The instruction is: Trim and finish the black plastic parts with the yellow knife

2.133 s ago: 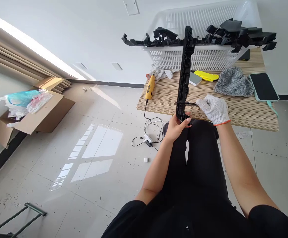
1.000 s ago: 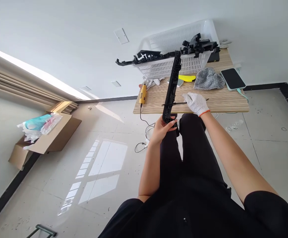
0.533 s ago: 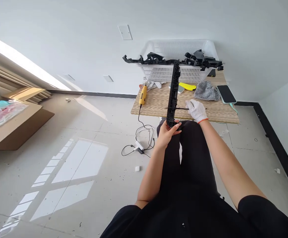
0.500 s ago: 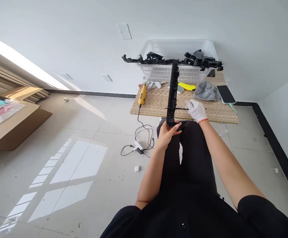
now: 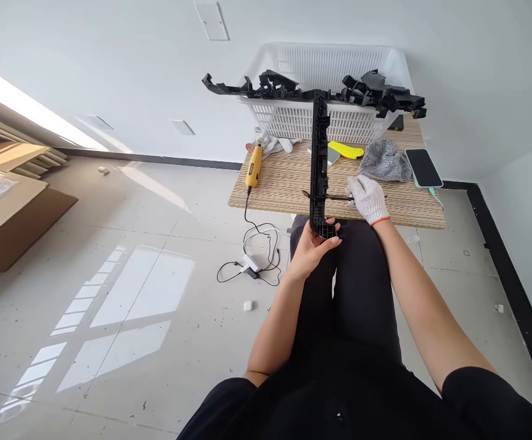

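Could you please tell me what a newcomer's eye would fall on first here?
Probably the long black part comes first, its near end in the bare left hand. Next is perhaps the white basket behind it, black parts lying across its rim, and the yellow tool at left on the table.

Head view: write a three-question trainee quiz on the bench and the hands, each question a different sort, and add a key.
1. True or false: the right hand is gloved.
2. Which lies between the phone and the bright yellow object? A) the white basket; B) the grey cloth; C) the cardboard box.
3. Fill in, near or far: the left hand holds the long black part by its ____ end, as the wearer sees it.

Key: 1 true; 2 B; 3 near.
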Demonstrator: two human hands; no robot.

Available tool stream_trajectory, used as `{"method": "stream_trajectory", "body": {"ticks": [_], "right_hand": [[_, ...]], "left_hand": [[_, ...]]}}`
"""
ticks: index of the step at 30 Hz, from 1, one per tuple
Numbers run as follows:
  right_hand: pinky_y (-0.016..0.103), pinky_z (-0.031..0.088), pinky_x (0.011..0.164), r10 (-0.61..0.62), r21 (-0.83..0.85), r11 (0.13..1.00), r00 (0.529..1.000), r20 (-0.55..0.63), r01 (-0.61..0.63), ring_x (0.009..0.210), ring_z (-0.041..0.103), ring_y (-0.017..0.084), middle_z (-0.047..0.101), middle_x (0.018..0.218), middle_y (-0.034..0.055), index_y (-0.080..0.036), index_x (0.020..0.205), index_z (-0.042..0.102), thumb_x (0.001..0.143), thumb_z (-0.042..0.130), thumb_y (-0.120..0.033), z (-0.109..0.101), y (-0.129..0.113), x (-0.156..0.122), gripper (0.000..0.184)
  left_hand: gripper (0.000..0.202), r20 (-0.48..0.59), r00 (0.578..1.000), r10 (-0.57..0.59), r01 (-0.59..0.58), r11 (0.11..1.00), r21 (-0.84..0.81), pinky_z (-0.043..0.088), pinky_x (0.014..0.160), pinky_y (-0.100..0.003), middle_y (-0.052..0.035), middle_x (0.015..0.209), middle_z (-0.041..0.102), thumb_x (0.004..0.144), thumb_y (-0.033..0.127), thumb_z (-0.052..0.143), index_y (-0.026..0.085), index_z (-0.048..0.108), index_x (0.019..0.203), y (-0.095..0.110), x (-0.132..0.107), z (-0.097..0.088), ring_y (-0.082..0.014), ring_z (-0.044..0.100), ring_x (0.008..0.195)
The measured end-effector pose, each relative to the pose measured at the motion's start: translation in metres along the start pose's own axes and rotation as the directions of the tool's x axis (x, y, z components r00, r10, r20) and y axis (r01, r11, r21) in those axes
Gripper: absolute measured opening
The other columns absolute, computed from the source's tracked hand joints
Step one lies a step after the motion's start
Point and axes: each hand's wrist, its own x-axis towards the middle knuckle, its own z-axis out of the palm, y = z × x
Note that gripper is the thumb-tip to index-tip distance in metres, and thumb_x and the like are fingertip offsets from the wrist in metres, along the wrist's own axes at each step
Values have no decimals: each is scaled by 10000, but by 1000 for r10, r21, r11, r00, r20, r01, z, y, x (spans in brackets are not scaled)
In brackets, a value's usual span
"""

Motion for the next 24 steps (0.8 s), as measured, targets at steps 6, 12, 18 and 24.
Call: {"method": "stream_trajectory", "body": {"ticks": [6,12,18,24], "right_hand": [[273,544,594,15,121,993,1000,-13,-14,625,664,150,731,827,50,-226,773,594,996,494,-711,-12,12,-2,543],[249,529,510,76,301,953,989,-126,-35,592,596,127,662,753,30,-225,732,596,984,565,-652,-20,29,1,496],[232,486,478,63,316,949,989,-136,-17,542,559,119,599,668,6,-234,694,567,972,587,-673,-20,27,4,521],[289,508,620,-20,30,999,984,-179,26,672,655,185,710,750,55,-239,681,566,1021,463,-668,-20,27,3,557]], "left_hand": [[582,30,999,-40,41,999,-32,615,1064,-468,-99,1494,610,775,396,945,253,606,1226,-12,7,8,-337,624,1422],[588,51,998,-43,43,999,1,631,1030,-446,-93,1505,600,797,417,931,258,578,1240,-15,7,12,-324,683,1345],[597,-16,999,-30,31,997,68,655,892,-380,-93,1454,601,777,476,935,246,588,1205,2,-8,11,-289,749,1189],[636,-63,996,-56,57,998,14,647,853,-380,-88,1347,627,730,497,961,234,587,1172,-11,-5,16,-284,762,1136]]}}
